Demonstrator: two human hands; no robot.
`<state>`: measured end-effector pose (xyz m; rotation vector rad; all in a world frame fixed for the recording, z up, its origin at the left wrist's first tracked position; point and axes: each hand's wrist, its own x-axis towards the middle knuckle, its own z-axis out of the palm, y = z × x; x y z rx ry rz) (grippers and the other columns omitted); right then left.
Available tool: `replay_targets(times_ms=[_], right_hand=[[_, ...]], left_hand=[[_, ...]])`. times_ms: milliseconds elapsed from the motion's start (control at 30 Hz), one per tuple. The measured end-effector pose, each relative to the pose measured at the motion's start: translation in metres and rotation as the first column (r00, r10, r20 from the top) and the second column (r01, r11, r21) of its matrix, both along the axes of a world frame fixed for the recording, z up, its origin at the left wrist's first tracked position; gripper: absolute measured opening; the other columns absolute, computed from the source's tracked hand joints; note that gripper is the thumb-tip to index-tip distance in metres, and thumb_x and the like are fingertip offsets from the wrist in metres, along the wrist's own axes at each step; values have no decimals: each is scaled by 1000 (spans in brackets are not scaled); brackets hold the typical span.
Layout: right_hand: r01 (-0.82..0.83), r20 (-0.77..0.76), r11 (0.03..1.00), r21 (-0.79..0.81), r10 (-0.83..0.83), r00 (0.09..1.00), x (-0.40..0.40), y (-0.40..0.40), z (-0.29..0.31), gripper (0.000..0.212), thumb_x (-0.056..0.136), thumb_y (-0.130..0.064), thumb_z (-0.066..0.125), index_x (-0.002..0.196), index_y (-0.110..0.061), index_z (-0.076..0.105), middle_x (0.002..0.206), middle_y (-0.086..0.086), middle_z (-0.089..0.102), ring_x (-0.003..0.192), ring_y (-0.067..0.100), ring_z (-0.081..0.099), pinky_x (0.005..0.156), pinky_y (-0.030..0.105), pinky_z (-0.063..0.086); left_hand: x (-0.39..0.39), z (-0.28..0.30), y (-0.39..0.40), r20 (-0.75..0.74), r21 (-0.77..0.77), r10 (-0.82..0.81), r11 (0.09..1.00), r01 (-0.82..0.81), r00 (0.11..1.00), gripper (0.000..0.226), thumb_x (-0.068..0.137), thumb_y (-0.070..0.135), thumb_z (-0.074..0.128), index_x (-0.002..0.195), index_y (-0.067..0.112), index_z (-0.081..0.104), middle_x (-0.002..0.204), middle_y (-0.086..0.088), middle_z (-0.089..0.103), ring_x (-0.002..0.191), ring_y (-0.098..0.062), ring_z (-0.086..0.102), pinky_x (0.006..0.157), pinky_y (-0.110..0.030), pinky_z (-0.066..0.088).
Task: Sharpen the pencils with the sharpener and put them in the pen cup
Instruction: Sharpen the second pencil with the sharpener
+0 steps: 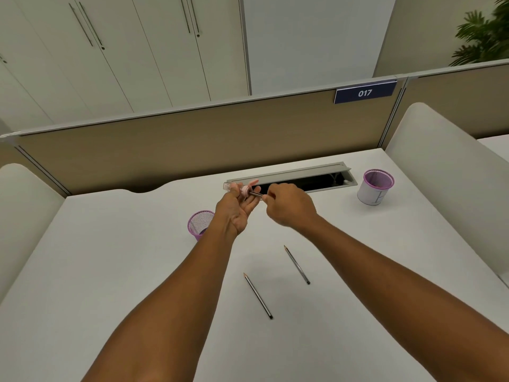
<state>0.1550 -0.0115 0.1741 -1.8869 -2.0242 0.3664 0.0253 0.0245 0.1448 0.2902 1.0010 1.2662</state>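
Note:
My left hand holds a small pink and clear sharpener up above the desk, thumb on top of it. A dark pencil sticks into the sharpener from the right, and my right hand pinches its other end. Two more pencils lie on the white desk nearer me: one in the middle front, the other to its right. A purple mesh pen cup stands just left of my left wrist, partly hidden by it. A second purple-rimmed cup stands at the far right.
A grey cable tray with its lid open runs along the back of the desk behind my hands. A tan partition closes the far edge. White rounded side panels stand at the left and right of the desk.

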Motion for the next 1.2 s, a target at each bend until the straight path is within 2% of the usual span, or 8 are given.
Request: replay_targets(times_ms=[167,267,333,400,633,833,1033,1200], right_hand=[[-51,206,961,273,-6,979,0,-11,-8,18,92,-18,49,82,-11,62,76,2,58,60,18,42,47,23,18],[152,-285,938,-310,-244,927,-4,-3,15,27,94,-26,46,75,-11,58,68,2,51,56,18,44,47,24,29],[-14,-543,706,-709,-533,649,6,9,29,32,95,-21,42,66,-12,53,52,-2,42,40,10,30,36,20,23],[-105,-571,639,-762,-586,574,14,16,34,35,97,-20,40,67,-11,54,48,-4,39,36,7,24,30,18,20],[58,-259,975,-217,-114,959,2,5,15,25,96,-33,50,89,-11,57,80,3,55,66,18,47,57,29,37],[27,134,932,361,-81,988,0,-8,-10,24,94,-17,45,78,-8,62,74,5,59,55,20,41,49,27,25],[63,-496,786,-615,-448,744,7,12,31,34,95,-22,44,71,-9,63,64,1,48,49,11,32,45,22,23],[39,-386,923,-383,-198,901,7,6,29,33,95,-37,50,89,-7,63,76,4,54,65,17,44,55,27,33]], left_hand=[[4,1,-2,-30,37,-52,998,53,998,39,103,30,40,129,1,50,99,-17,71,94,-32,70,80,-43,59],[2,1,-1,-5,50,-72,996,73,997,34,104,28,39,123,1,49,84,-17,74,86,-32,70,81,-44,58],[2,3,-3,18,59,-61,996,60,998,32,103,27,41,119,1,51,88,-19,72,81,-31,71,73,-42,60],[3,6,-2,33,63,-51,997,49,998,29,103,26,41,114,2,53,98,-21,68,81,-31,70,73,-42,60],[3,10,7,85,32,23,999,-26,996,24,103,21,44,114,2,53,98,-21,64,83,-33,68,78,-44,57],[8,8,2,105,47,-1,999,-4,994,26,103,22,43,118,2,53,103,-22,65,86,-34,70,84,-47,56],[6,2,-2,116,76,-23,997,14,993,30,103,24,42,117,1,52,96,-22,68,74,-30,73,68,-44,61],[5,8,4,109,57,28,998,-35,994,25,103,22,43,112,1,53,101,-22,65,73,-29,72,64,-41,61]])
